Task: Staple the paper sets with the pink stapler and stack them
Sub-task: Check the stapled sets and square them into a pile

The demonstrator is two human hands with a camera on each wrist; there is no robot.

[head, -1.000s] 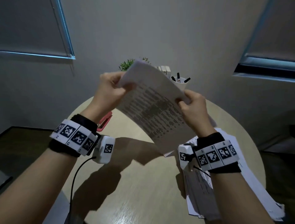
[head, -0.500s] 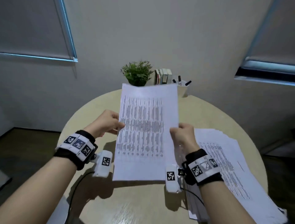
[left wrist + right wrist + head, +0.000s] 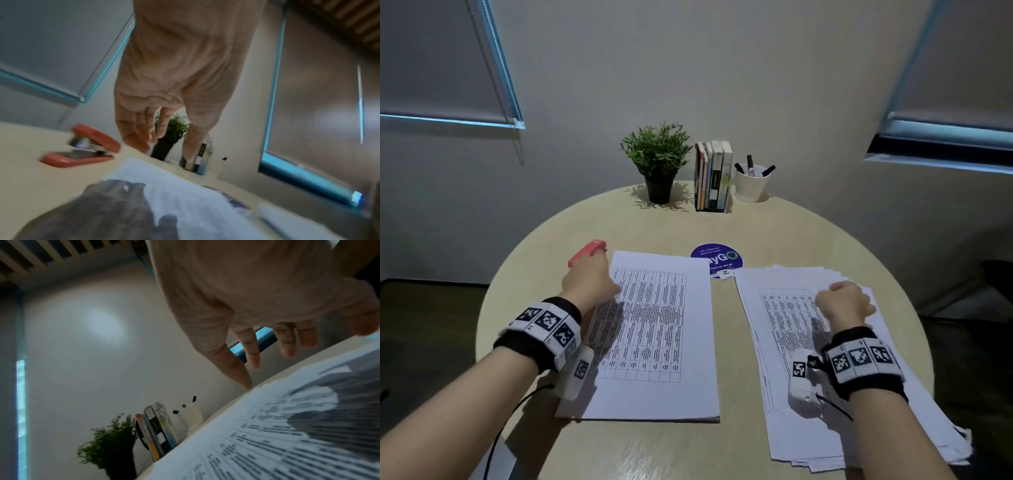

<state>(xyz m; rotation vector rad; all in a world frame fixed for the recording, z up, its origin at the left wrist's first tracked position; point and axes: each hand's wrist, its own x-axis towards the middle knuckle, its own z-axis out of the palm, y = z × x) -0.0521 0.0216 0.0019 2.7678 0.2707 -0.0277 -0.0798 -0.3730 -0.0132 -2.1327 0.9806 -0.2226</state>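
Observation:
A paper set (image 3: 654, 335) printed with tables lies flat on the round table, left of centre. The pink stapler (image 3: 588, 253) (image 3: 82, 146) sits just beyond its far left corner, jaws apart. My left hand (image 3: 590, 279) (image 3: 164, 133) hovers over that corner beside the stapler, fingers loose and holding nothing. A thick fanned pile of printed sheets (image 3: 825, 359) (image 3: 287, 434) lies at the right. My right hand (image 3: 844, 303) (image 3: 267, 356) hangs over the pile, fingers relaxed and pointing down, the thumb tip near the pile's far edge.
At the table's far edge stand a potted plant (image 3: 657, 164), a row of books (image 3: 714, 174) and a white cup of markers (image 3: 751, 181). A round blue sticker (image 3: 717, 258) lies between the two paper lots. The table's rim (image 3: 493, 308) curves close at my left.
The paper set, held up in both hands earlier, now lies flat on the table. Both hands have let go; the left moved toward the stapler, the right over the pile.

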